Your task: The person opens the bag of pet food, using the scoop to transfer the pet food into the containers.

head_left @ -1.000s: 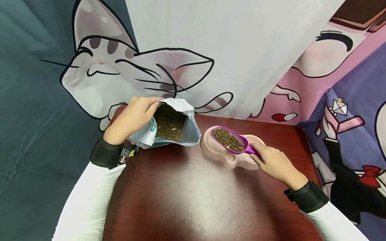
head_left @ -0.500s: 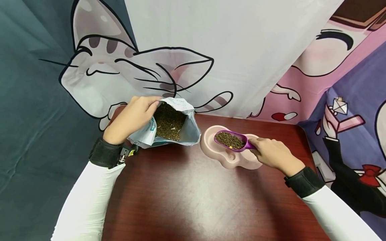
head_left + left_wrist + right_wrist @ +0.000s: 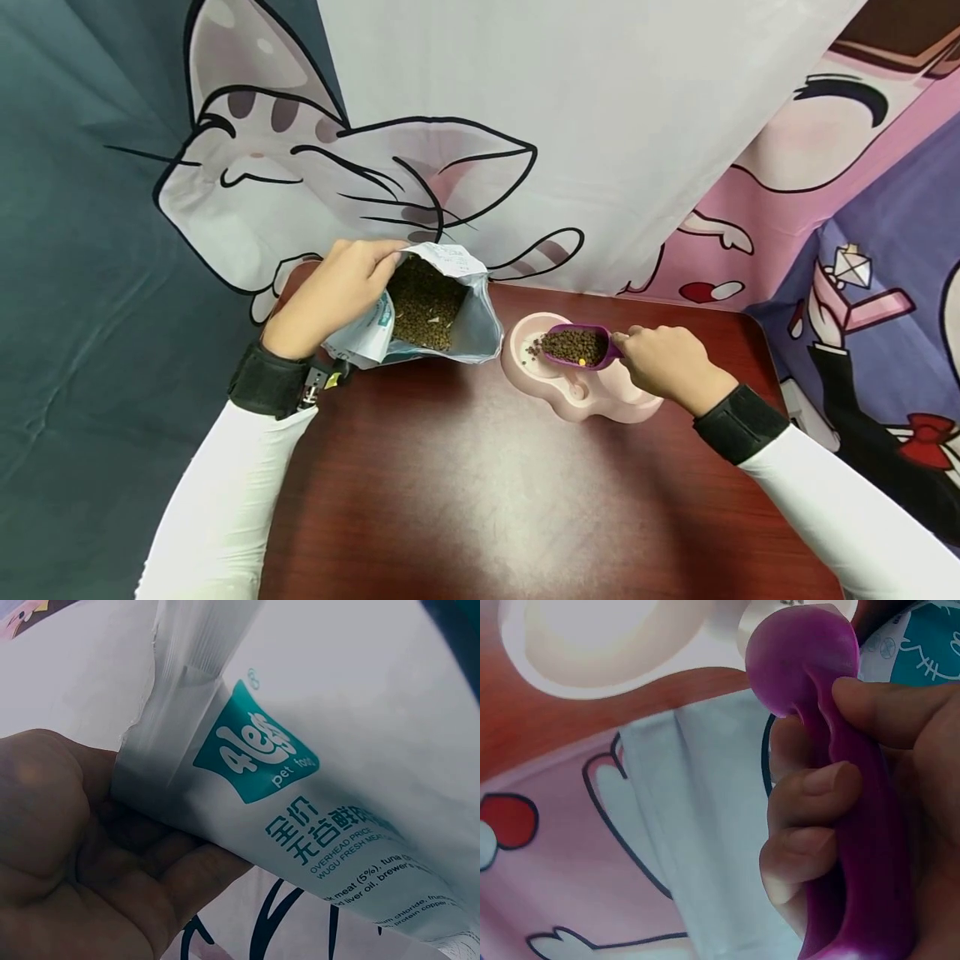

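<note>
Glossy red-brown table (image 3: 420,467), cat-print cloth (image 3: 600,125) behind

Scoop (image 3: 877,847) was solid purple; kibble (image 3: 573,342) was brown w/ 1 yellow bit (image 3: 582,362). Bowl (image 3: 525,379) was pale pink. Bag (image 3: 375,735) was white outside, silver-grey inside, w/ teal logo (image 3: 255,746) lettered in white. Table (image 3: 420,467) was dk. red-brown. Cloth (image 3: 637,125) was grey-green, white, pink & purple, incl. blk-outlined white cat (image 3: 247,208) w/ greyish patches, plus red bow (image 3: 930,437). Sleeves (image 3: 217,492) were white, cuffs (image 3: 270,379) blk.
</note>
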`<state>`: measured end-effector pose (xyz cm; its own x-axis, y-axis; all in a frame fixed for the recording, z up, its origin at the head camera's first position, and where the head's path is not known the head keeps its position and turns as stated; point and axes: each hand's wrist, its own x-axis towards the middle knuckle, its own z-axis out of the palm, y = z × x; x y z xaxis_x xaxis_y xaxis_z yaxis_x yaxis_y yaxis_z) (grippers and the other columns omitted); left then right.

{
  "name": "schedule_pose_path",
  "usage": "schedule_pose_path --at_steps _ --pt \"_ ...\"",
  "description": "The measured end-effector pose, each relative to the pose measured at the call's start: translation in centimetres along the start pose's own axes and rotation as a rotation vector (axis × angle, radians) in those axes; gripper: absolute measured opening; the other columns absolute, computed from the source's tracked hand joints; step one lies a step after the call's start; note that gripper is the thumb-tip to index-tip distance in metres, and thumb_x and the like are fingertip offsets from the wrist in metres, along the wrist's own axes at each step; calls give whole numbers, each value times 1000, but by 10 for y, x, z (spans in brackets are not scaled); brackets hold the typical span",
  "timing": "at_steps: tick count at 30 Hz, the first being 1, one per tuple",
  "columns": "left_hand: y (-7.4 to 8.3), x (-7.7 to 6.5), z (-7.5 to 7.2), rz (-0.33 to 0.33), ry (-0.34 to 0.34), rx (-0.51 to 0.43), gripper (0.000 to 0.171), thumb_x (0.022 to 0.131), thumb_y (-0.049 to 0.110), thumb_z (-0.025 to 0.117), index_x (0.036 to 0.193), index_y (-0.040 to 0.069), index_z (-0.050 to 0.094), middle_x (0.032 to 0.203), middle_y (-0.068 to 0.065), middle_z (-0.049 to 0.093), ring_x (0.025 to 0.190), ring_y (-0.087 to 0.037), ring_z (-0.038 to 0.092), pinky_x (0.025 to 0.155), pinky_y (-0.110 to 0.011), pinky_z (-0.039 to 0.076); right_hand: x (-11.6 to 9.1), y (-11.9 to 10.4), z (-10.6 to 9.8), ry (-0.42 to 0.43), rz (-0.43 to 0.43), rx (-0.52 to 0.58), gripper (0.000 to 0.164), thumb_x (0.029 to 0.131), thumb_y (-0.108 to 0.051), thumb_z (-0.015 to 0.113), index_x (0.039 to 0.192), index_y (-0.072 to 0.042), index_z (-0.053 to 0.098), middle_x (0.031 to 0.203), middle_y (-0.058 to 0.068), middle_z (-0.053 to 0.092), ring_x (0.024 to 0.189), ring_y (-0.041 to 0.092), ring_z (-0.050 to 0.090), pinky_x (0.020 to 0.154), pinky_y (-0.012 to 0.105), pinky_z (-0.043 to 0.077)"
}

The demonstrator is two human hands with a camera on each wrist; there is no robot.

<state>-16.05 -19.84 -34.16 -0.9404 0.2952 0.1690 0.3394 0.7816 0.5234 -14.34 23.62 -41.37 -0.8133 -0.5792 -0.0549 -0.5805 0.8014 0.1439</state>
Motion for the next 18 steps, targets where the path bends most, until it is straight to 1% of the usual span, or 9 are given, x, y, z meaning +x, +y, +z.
schedule_pose_path --at_steps 1,5,6,7,10,12,14,18 --pt "0 0 0 0 -1 -2 34 109 16 48 134 8 69 75 -9 53 70 -25 52 80 -43 47 1 0 0 6 -6 -14 13 89 -13 74 101 -9 75 76 10 68 45 27 51 38 43 44" --pt "-1 -1 1 3 1 -5 34 109 16 48 135 8 69 84 -12 62 73 -25 53 81 -43 47 4 -1 -3 15 -23 -49 9 88 -9 71 97 -9 74 75 10 67 44 26 50 37 43 43" --pt "-2 0 2 4 2 -4 34 109 16 49 135 7 68 89 -12 65 75 -25 54 82 -43 47 5 -1 -4 14 -28 -58 10 88 -9 71 97 -8 74 75 10 67 43 26 50 37 42 43" --pt "-1 -1 1 3 0 -3 34 109 16 48 135 8 68 88 -12 64 74 -25 54 82 -43 47 6 -2 -5 14 -31 -68 11 87 -8 71 98 -8 74 75 10 67 44 26 50 37 42 44" --pt "-1 0 1 0 3 -5 34 109 16 49 135 7 69 97 -12 68 82 -26 57 83 -44 48 9 -3 -9 15 -39 -94 15 86 -5 70 99 -7 75 76 11 67 44 26 52 38 43 45" --pt "-1 0 0 -3 5 -6 34 109 16 49 134 7 69 98 -12 69 84 -26 58 84 -45 48 10 -4 -11 27 -48 -114 16 85 -2 68 99 -7 75 77 12 67 45 27 52 38 43 45" --pt "-1 0 0 -6 5 -4 34 109 16 49 135 8 69 94 -12 68 82 -26 57 84 -45 48 12 -5 -13 57 -61 -130 16 84 0 67 97 -6 75 77 12 67 45 27 52 38 42 45" --pt "0 0 0 -10 1 3 34 109 16 49 135 8 69 77 -9 56 74 -25 54 81 -43 47 14 -9 -14 146 -95 -167 11 84 3 67 89 -5 74 72 12 65 45 28 52 37 41 44"
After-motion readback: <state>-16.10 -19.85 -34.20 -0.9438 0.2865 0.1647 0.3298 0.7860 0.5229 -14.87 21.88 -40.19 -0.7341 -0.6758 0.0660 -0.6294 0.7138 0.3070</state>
